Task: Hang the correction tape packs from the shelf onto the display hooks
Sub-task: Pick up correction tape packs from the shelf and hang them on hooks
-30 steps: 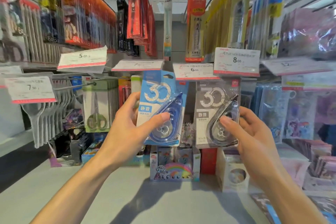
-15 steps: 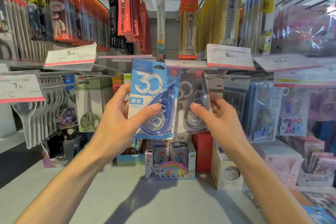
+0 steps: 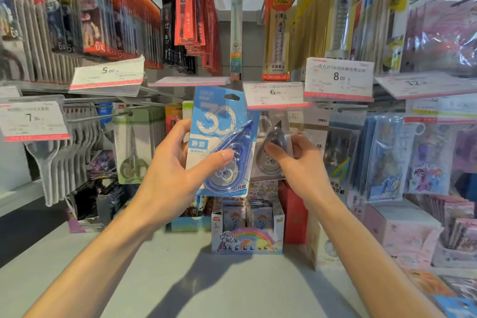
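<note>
Left hand gripped the blue pack, right hand pinched the grey pack just beside it; judged best to line each hang-hole squarely onto its hook.

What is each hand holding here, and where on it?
Left hand grips the blue correction tape pack by its lower left edge, thumb across the blister. Right hand pinches the grey correction tape pack at its blister.

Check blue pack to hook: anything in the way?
Partly. The blue pack, in the left hand, sits below the price tags; its hang hole is free. Which hook is meant is unclear. The grey pack is beside it, in the right hand.
</note>
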`<state>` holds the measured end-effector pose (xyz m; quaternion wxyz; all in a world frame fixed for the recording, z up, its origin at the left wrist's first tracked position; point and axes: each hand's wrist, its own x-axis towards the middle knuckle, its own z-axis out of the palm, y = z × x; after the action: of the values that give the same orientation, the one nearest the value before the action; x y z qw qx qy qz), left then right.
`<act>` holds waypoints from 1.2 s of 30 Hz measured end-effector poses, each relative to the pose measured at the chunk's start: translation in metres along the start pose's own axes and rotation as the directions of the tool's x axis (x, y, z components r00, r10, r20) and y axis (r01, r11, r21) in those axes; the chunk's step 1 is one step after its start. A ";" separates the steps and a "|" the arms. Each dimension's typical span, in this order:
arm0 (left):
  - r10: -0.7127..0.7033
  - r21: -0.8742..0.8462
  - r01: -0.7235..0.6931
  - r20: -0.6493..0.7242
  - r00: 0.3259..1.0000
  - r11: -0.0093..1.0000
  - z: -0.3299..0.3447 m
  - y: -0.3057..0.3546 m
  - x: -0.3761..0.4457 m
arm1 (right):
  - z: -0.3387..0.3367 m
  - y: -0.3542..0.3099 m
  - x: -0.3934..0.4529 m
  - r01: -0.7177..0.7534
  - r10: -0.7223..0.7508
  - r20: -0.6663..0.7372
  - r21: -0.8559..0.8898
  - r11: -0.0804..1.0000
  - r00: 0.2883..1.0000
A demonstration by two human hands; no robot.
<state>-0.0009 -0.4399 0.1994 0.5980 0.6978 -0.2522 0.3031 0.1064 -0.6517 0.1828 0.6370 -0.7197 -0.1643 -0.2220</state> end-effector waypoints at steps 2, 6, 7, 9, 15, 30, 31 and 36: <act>-0.009 0.029 0.009 -0.012 1.000 1.000 -0.001 -0.004 0.000 | 0.010 0.006 0.005 -0.061 0.061 -0.003 0.026 0.998 0.998; -0.036 0.063 0.037 -0.021 0.999 0.997 -0.003 -0.012 -0.002 | 0.011 0.011 0.005 -0.078 0.080 0.018 -0.085 0.993 0.997; -0.045 0.066 0.046 -0.023 0.999 0.997 -0.003 -0.014 -0.003 | 0.007 0.010 0.002 -0.061 0.066 0.045 -0.097 0.993 0.997; -0.066 0.060 0.067 -0.017 0.998 0.996 -0.002 -0.018 -0.005 | -0.003 0.011 -0.005 -0.024 0.034 0.086 -0.115 0.993 0.996; -0.113 -0.006 0.113 0.000 0.994 0.994 0.016 -0.033 -0.005 | -0.031 0.011 -0.031 0.043 -0.041 0.017 -0.202 0.978 0.999; -0.162 0.015 0.161 0.056 0.985 0.987 0.067 -0.050 0.008 | -0.037 0.012 -0.059 -0.098 0.068 0.153 0.199 0.975 0.986; -0.162 0.040 0.160 0.048 0.986 0.986 0.065 -0.047 0.010 | -0.041 0.011 -0.058 -0.109 0.077 0.148 0.222 0.969 0.986; -0.134 0.056 0.133 0.026 0.991 0.990 0.054 -0.019 0.019 | -0.060 0.009 -0.053 -0.126 0.106 0.099 0.233 0.964 0.989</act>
<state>0.0325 -0.4901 0.1948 0.5939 0.7336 -0.2054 0.2588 0.0591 -0.7094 0.1524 0.7232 -0.6551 -0.1746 -0.1319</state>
